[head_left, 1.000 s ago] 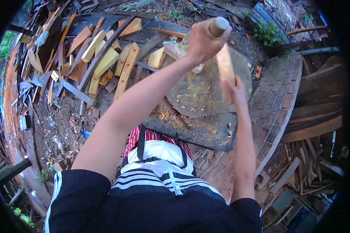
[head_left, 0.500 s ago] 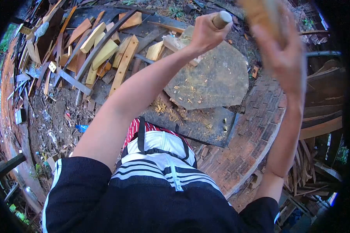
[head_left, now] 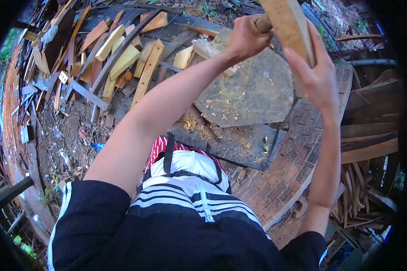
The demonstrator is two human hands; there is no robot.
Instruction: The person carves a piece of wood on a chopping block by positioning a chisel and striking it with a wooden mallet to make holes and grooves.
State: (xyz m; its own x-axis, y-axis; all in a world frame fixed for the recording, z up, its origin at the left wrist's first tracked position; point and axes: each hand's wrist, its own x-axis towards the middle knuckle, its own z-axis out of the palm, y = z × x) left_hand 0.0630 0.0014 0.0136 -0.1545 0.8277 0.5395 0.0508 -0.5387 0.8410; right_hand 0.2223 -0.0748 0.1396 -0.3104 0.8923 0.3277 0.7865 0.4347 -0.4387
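My left hand (head_left: 250, 41) is closed around a round wooden handle (head_left: 261, 23), held up at the top of the view. Whatever tool head the handle may carry does not show. Close beside it, my right hand (head_left: 319, 74) grips a pale wooden block (head_left: 289, 25) that stands tilted, its upper end cut off by the frame edge. The block overlaps the tip of the handle; whether they touch I cannot tell. Below both hands lies a wide, flat chopping stump (head_left: 251, 97) with small chips scattered on its top.
Many cut wood pieces (head_left: 122, 63) and long curved strips are heaped at the left. A dark board (head_left: 239, 142) with shavings lies under the stump's near edge. Brick paving (head_left: 280, 171) curves along the right, beside stacked planks (head_left: 371, 126).
My right hand has come left and slightly down with the wooden block, bringing it up against or in front of the handle. My left hand has turned the handle a little.
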